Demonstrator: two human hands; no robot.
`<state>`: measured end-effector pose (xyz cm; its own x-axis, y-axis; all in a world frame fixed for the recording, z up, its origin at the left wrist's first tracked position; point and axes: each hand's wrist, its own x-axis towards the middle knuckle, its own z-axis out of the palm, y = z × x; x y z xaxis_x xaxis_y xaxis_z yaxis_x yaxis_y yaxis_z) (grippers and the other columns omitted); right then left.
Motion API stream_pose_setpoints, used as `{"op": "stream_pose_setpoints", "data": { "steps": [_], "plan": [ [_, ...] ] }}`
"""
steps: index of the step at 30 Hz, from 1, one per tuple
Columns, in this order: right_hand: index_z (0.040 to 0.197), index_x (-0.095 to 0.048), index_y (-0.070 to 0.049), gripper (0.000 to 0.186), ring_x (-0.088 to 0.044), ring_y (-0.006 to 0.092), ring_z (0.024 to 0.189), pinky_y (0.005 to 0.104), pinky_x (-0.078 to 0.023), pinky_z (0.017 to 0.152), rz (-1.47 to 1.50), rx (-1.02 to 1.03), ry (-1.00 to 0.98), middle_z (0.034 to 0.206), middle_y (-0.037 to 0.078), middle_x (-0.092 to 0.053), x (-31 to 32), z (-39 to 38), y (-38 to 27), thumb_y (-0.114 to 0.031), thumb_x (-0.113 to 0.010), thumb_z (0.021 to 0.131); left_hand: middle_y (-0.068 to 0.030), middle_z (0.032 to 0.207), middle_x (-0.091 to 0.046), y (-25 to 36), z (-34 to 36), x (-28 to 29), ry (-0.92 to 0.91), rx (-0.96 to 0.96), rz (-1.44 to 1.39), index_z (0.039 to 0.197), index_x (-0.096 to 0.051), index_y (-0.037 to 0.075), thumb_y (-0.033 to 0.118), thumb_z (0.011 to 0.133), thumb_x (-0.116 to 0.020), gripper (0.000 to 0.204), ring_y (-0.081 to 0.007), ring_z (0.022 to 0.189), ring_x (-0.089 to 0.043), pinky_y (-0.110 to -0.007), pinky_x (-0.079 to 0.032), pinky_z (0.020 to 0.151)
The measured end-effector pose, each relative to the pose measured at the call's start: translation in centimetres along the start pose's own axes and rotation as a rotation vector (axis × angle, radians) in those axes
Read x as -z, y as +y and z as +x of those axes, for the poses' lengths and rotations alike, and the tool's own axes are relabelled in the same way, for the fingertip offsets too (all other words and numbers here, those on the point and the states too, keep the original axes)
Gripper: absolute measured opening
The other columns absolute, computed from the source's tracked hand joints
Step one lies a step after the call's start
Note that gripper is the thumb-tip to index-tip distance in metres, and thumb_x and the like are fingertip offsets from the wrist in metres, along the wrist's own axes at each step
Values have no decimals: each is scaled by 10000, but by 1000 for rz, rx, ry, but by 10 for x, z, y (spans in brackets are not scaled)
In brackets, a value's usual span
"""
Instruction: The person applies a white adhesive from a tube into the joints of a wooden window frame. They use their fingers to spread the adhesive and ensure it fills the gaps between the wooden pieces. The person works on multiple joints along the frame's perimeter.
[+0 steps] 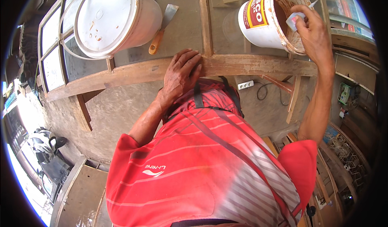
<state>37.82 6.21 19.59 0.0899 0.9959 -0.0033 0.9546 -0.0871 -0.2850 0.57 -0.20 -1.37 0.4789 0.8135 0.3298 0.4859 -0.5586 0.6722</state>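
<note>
My left hand [182, 73] lies on the front wooden rail [254, 65] of a glass-paned wooden frame, fingers loosely extended, holding nothing. My right hand [313, 37] is closed on a small white object [294, 22] with a pink mark, at the mouth of a tipped white bucket [261, 23] with a yellow-and-maroon label and brown residue inside. Whether a pale pointed tip above my fingers belongs to that object, I cannot tell. A lidded white bucket [101, 16] sits on the panes at left, beside a putty knife [157, 40] with an orange wooden handle.
Below the frame are wooden legs [83, 111], a white power strip [245, 84] and a dark cable. A motor scooter [46, 158] stands at the far left, near a low board structure [79, 198]. Wooden pieces [335, 158] and a small green container [344, 92] are at the right.
</note>
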Motion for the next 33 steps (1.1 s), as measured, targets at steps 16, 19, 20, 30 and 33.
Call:
{"op": "stream_pose_setpoints", "data": {
  "steps": [16,19,20,30,33],
  "plan": [
    [1358,-580,27,296,-737,255,1016,319,-664,738,1183,236,262,1348,212,-540,-72,-136,-91,53,-537,1066,-160,1443,-632,-4,23,1,-25,-10,-22,1320,-706,80,91,901,-808,431,-410,1397,-562,-534,-503,1142],
    [1390,-562,15,369,-717,224,1062,329,-634,831,1254,99,170,1379,191,-558,-97,-147,-89,84,-618,1031,-161,1409,-653,-10,15,3,-10,6,-6,1282,-717,63,83,901,-806,392,-408,1371,-585,-530,-518,1121],
    [1399,-557,11,392,-711,214,1071,331,-622,860,1245,35,157,1366,183,-578,-106,-151,-89,88,-636,1023,-161,1396,-662,-10,12,4,-5,10,0,1268,-722,55,82,902,-805,376,-407,1360,-594,-528,-523,1113],
    [1303,-670,6,250,-647,102,902,285,-541,809,1137,-231,-54,1083,68,-714,-172,-171,-48,-87,-681,1071,-154,1320,-700,-5,10,6,27,47,-5,1214,-735,31,97,926,-794,300,-400,1299,-634,-497,-546,1080],
    [1301,-668,-13,239,-580,63,717,250,-493,647,1178,-300,-24,975,23,-709,-174,-170,-51,-151,-676,1106,-152,1317,-701,-5,9,6,44,49,-27,1212,-733,31,101,929,-792,298,-401,1292,-634,-496,-547,1075]
  ]
}}
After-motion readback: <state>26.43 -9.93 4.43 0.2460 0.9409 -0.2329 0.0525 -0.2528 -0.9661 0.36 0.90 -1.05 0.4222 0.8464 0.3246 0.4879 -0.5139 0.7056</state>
